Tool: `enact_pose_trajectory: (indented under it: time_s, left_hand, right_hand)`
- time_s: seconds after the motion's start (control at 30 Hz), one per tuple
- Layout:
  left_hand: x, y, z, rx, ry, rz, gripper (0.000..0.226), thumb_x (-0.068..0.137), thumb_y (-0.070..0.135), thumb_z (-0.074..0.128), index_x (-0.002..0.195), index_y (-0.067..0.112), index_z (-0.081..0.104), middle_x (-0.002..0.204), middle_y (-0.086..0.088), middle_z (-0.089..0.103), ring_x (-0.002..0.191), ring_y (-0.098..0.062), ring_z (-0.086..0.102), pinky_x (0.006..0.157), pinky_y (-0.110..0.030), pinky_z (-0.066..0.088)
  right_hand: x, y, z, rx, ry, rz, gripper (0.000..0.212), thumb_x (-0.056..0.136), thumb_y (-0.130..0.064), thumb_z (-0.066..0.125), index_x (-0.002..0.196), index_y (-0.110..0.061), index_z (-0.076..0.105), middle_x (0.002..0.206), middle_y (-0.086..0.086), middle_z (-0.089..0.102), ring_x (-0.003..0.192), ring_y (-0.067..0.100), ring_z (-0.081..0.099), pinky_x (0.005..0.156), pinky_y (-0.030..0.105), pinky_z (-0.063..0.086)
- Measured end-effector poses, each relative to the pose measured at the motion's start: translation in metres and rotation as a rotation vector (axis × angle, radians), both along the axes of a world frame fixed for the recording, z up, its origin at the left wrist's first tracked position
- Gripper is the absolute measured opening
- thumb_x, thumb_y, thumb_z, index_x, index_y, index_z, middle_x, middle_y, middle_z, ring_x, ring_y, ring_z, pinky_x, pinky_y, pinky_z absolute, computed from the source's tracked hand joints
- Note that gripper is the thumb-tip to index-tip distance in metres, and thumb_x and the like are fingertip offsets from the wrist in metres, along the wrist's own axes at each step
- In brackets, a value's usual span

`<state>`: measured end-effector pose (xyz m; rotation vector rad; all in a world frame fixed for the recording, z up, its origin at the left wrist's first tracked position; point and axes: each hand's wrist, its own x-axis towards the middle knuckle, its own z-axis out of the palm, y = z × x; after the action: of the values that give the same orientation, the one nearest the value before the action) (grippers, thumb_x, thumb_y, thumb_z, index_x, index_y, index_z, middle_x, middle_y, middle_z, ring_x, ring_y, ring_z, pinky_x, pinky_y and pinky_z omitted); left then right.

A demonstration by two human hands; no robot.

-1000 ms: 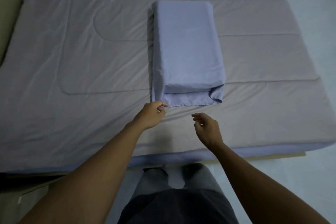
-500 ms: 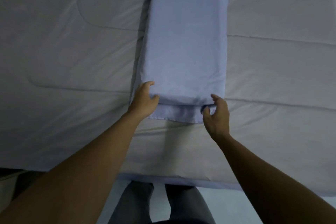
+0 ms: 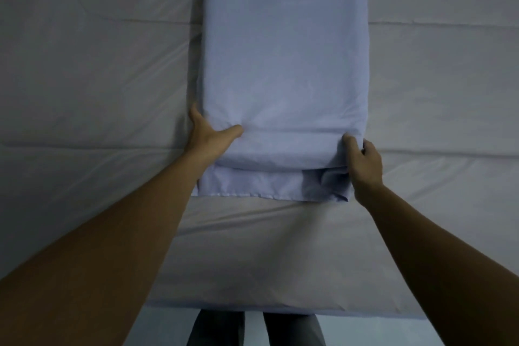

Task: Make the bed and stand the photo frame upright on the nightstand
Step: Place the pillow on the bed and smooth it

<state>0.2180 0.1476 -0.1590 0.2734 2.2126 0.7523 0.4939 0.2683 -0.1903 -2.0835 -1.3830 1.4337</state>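
Note:
A pale blue pillow (image 3: pixel 283 59) lies lengthwise on the grey quilted bedcover (image 3: pixel 95 87), its loose pillowcase flap (image 3: pixel 247 182) spread flat toward me. My left hand (image 3: pixel 209 135) grips the pillow's near left corner, thumb on top and fingers round the side. My right hand (image 3: pixel 362 160) is closed on the near right corner, pinching bunched pillowcase fabric. The pillow's far end runs out of the top of the view. No photo frame or nightstand is visible.
The bed's near edge (image 3: pixel 252 307) crosses the bottom of the view, with a pale blue sheet strip below the cover. My legs in dark trousers (image 3: pixel 224 329) stand against it on the pale floor.
The view has closed in on the pillow as I leaned forward. Both hands went from hovering near the flap to gripping the pillow's near corners, and the right-hand fabric is now bunched.

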Motion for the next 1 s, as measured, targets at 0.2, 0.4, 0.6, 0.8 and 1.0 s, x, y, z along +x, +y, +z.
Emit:
enact_pose_trajectory:
  time_s: [0.2, 0.4, 0.6, 0.8, 1.0]
  left_hand:
    - [-0.011, -0.004, -0.003, -0.026, -0.028, 0.02, 0.101, 0.048, 0.048, 0.078, 0.139, 0.015, 0.046, 0.135, -0.005, 0.059, 0.119, -0.025, 0.059, 0.104, -0.036, 0.048]
    - [0.003, -0.037, 0.042, 0.022, -0.083, 0.003, 0.098, 0.042, 0.048, 0.075, 0.133, 0.021, 0.052, 0.125, 0.001, 0.064, 0.106, -0.021, 0.064, 0.097, -0.038, 0.053]
    - [0.036, -0.108, 0.07, -0.026, -0.094, -0.033, 0.108, 0.043, 0.052, 0.076, 0.14, 0.019, 0.045, 0.134, -0.003, 0.059, 0.118, -0.023, 0.059, 0.102, -0.039, 0.048]
    - [0.063, -0.182, 0.05, -0.108, -0.217, -0.079, 0.126, 0.038, 0.06, 0.077, 0.149, 0.021, 0.034, 0.143, -0.002, 0.053, 0.127, -0.024, 0.054, 0.106, -0.04, 0.045]
    - [0.076, -0.215, 0.021, -0.079, -0.169, -0.194, 0.113, 0.073, 0.033, 0.082, 0.156, 0.016, 0.006, 0.156, -0.007, 0.034, 0.137, -0.025, 0.041, 0.105, -0.029, 0.036]
  right_hand:
    - [-0.002, -0.003, 0.001, 0.056, 0.09, -0.091, 0.038, 0.084, -0.046, 0.061, 0.094, -0.009, 0.065, 0.084, -0.002, 0.061, 0.077, 0.014, 0.055, 0.064, 0.029, 0.045]
    - [0.003, -0.044, 0.044, 0.197, -0.043, -0.178, 0.042, 0.084, -0.049, 0.059, 0.099, -0.011, 0.066, 0.088, -0.002, 0.064, 0.076, 0.015, 0.055, 0.07, 0.03, 0.042]
    - [0.026, -0.133, 0.071, 0.316, -0.114, -0.226, 0.036, 0.084, -0.046, 0.054, 0.089, -0.01, 0.056, 0.081, 0.004, 0.057, 0.076, 0.022, 0.053, 0.065, 0.024, 0.033]
    - [0.064, -0.212, 0.057, 0.264, -0.086, -0.199, 0.05, 0.079, -0.055, 0.053, 0.096, -0.009, 0.059, 0.084, 0.004, 0.06, 0.075, 0.021, 0.056, 0.066, 0.022, 0.043]
    - [0.094, -0.214, 0.042, 0.019, -0.162, 0.002, 0.063, 0.083, -0.051, 0.058, 0.131, -0.011, 0.056, 0.128, 0.013, 0.062, 0.12, 0.035, 0.057, 0.092, 0.037, 0.046]
